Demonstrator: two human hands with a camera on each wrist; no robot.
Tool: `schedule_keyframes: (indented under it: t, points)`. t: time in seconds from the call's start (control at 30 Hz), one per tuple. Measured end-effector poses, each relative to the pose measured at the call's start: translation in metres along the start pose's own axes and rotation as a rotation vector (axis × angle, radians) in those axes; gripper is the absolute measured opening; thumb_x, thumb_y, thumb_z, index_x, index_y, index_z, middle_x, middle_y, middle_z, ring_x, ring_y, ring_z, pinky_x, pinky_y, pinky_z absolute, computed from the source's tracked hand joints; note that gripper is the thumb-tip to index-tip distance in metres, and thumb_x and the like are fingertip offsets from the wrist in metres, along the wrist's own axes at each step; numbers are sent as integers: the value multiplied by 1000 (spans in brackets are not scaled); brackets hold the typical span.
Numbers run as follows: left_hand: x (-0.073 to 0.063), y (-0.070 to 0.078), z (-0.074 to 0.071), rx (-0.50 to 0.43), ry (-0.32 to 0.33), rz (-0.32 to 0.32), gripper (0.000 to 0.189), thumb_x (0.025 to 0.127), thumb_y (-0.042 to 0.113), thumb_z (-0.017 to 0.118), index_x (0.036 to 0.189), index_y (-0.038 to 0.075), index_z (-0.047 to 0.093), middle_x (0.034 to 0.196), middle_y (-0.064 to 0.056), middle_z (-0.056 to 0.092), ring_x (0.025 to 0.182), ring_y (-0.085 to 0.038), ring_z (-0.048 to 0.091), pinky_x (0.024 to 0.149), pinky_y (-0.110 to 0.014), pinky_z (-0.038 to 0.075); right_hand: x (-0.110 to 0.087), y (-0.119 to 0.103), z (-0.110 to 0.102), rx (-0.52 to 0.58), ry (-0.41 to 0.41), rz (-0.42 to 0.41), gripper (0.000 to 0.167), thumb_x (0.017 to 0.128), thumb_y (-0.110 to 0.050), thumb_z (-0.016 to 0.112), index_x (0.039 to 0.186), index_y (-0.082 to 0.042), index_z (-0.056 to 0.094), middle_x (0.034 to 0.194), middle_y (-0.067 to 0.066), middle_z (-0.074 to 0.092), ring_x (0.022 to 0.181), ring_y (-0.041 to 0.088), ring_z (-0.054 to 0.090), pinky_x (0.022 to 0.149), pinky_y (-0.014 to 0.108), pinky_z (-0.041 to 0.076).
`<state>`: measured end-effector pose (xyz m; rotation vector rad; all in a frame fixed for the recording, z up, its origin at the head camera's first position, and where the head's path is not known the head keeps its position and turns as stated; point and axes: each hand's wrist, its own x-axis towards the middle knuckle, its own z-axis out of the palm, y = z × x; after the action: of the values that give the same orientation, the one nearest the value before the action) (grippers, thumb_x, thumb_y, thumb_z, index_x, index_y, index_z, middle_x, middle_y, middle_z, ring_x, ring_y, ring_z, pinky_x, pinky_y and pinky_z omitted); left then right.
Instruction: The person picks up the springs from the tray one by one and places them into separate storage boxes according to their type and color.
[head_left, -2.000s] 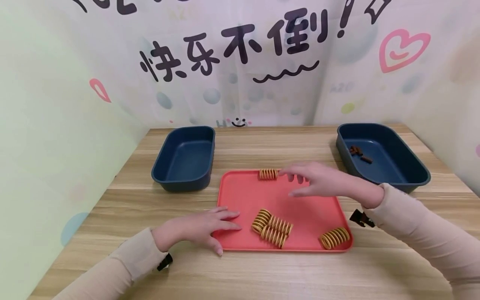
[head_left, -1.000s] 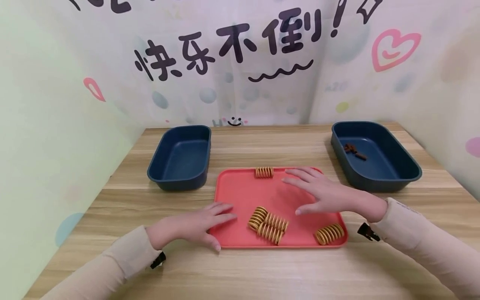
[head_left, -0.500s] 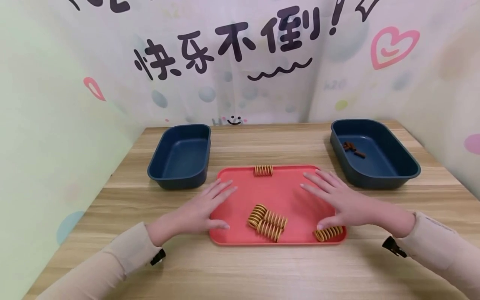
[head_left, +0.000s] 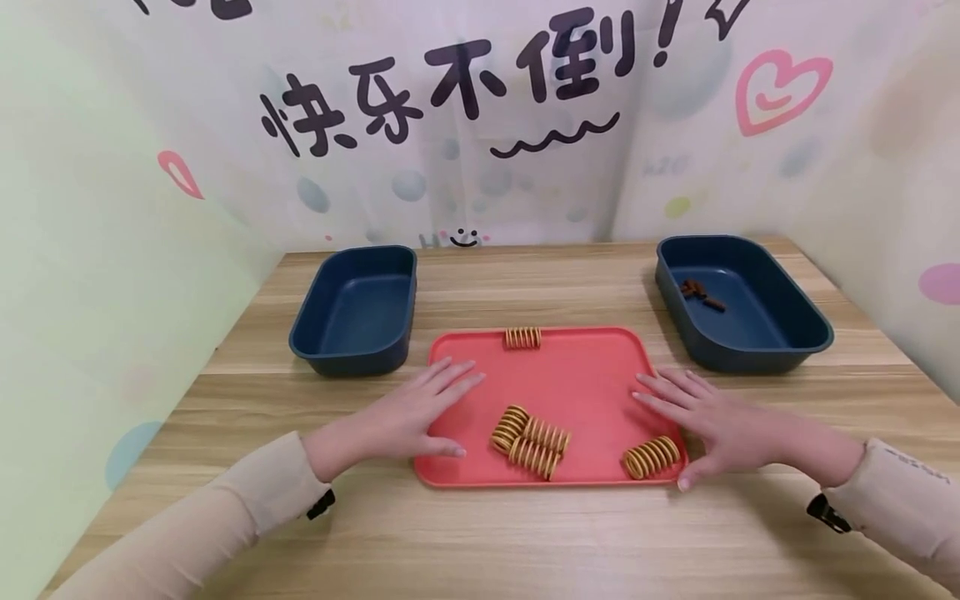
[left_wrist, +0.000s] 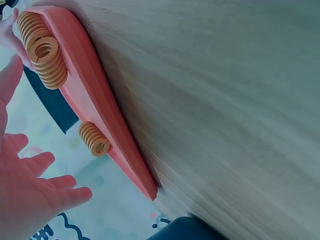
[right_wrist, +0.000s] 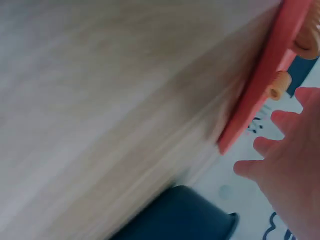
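My left hand spreads its fingers over the left edge of a red tray, holding nothing. At the tray's right edge my right hand is also spread, its palm free in the right wrist view. Gold coil springs lie on the tray. One spring sits at the far rim, and a cluster of springs lies near the front middle. Another spring rests in the front right corner, just left of my right thumb. The left wrist view shows a spring beyond my left fingers.
A dark blue bin stands behind the tray at the left. Its twin, another blue bin, stands back right with small brown springs inside. A printed curtain hangs behind the wooden table.
My right hand has moved from over the tray's far middle, near the far spring, to its right edge. My left hand has slid forward along the left edge. The springs stay put.
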<state>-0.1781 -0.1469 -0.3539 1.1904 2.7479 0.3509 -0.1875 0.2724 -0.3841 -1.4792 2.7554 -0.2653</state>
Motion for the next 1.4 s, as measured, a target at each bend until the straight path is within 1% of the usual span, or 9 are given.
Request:
schedule_keyframes:
  t: [0.1,0.17,0.27,0.33,0.47,0.67,0.8,1.2,1.4]
  points:
    - [4,1,0,4,-24,9,89,79,47,66,147,14,19,150,-14,19,137,-39,14,107,-53,22,-1,6,4,23,-11,-9,101,67,-65,64,143,-8,30,150,12,20,138,33,6,102,14,-16]
    - [6,1,-1,8,-42,9,90,79,47,66,147,15,18,150,-14,19,137,-39,14,107,-52,22,-1,10,6,38,-20,1,100,67,-65,64,143,-10,30,149,12,21,134,38,12,110,27,-9]
    - [10,1,-2,4,-73,7,90,79,47,65,147,13,17,150,-15,18,136,-38,15,108,-51,22,0,18,7,41,-30,3,100,67,-66,64,143,-10,31,149,13,21,132,40,13,110,28,-8]
    - [11,1,-4,-2,-92,0,90,79,47,65,147,13,17,150,-15,17,137,-37,15,108,-51,22,0,23,7,22,-30,-6,100,66,-66,64,142,-8,32,148,15,21,132,39,13,110,28,-9]
    - [13,1,-6,-13,-125,-16,90,80,46,65,147,14,15,151,-14,16,137,-34,15,108,-49,23,1,30,7,22,-47,-23,100,67,-64,65,142,-5,31,148,19,18,132,39,13,101,11,-14]
    - [18,4,-4,-10,-163,-26,89,81,44,65,147,14,14,150,-14,17,137,-31,16,109,-48,23,-1,29,7,76,-104,25,98,69,-63,64,144,-9,28,150,16,13,132,40,14,108,22,-8]
    - [22,7,1,7,-179,-17,89,81,44,64,148,15,14,150,-13,17,137,-31,15,110,-47,21,-3,27,10,55,-94,-1,95,72,-63,62,144,-10,28,150,15,14,133,38,13,104,18,-15]
    - [32,13,15,14,-132,57,78,80,40,67,143,11,30,147,-8,31,135,-29,25,110,-43,21,-9,26,22,28,-40,-84,90,74,-59,62,144,-13,29,150,16,17,137,33,8,102,19,-21]
    - [35,14,16,10,-124,84,75,81,41,66,142,12,33,145,-7,35,133,-26,31,109,-42,24,-7,28,22,-61,9,-147,89,74,-61,61,142,-11,32,148,19,23,136,37,10,106,25,-21]
